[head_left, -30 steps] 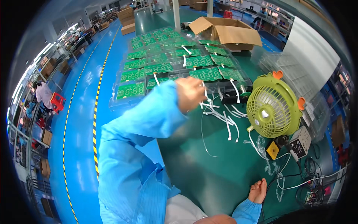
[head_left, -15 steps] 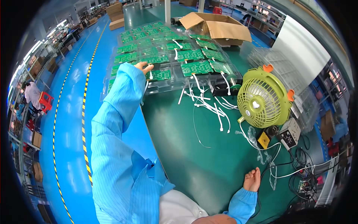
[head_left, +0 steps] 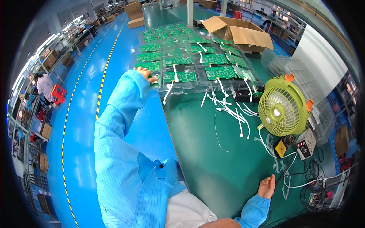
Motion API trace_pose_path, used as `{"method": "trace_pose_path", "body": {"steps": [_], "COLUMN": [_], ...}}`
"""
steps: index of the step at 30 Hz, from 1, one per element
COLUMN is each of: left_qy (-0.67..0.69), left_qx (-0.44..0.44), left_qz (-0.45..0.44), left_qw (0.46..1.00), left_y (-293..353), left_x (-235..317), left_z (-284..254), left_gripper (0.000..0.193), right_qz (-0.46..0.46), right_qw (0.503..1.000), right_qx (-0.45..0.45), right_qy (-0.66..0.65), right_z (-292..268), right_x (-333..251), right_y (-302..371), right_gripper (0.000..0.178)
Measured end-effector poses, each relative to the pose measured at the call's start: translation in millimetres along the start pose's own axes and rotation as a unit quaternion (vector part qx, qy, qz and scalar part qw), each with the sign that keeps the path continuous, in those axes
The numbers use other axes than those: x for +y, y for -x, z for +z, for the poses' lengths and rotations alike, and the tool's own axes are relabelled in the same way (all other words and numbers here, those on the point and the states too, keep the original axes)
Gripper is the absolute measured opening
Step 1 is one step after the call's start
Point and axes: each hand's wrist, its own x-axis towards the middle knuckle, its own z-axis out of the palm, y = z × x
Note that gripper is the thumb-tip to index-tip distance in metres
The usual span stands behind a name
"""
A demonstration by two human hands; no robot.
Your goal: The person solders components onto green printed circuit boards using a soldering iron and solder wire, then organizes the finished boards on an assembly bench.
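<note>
Reaching onto the near-left green board (head_left: 156, 84) in the clear trays (head_left: 190, 87) seems your current step. Your left hand (head_left: 146, 73) bends over it, its grip hard to tell; your right hand (head_left: 267, 187) rests empty, relaxed. Next calls for careful edge contact.

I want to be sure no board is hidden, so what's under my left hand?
Part of a green circuit board shows just below your left hand, on a clear plastic tray. Your hand and blue sleeve hide the rest, so anything else there can't be seen.
</note>
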Motion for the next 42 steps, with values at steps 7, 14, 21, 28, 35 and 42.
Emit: {"method": "trace_pose_path", "body": {"steps": [7,14,21,28,35,42], "left_qy": [0.099,0.115,0.005,0.057,0.093,0.059], "left_qx": [-0.067,0.014,0.272,0.162,0.110,0.046], "left_qz": [-0.078,-0.104,0.036,-0.113,-0.181,-0.209], "left_qw": [0.990,0.988,0.962,0.979,0.973,0.975], "left_y": [-42,-90,-97,-99,-149,-175], "left_x": [-19,-40,-62,-48,-94,-92], "left_z": [-24,2,57,31,16,44], "left_gripper": [0.064,0.067,0.068,0.067,0.076,0.074], "right_qz": [-0.016,-0.038,-0.027,-0.032,-0.031,-0.029], "right_qw": [1.000,0.998,0.999,0.997,0.995,0.992], "right_qx": [0.020,0.040,0.044,0.066,0.088,0.121], "right_qy": [-0.011,-0.009,0.000,0.006,-0.021,-0.010], "right_z": [5,-3,-10,-14,-15,-9], "right_x": [-1,0,-1,-1,-1,4], "right_y": [3,1,8,2,3,8], "right_gripper": [0.024,0.024,0.024,0.024,0.025,0.024]}}
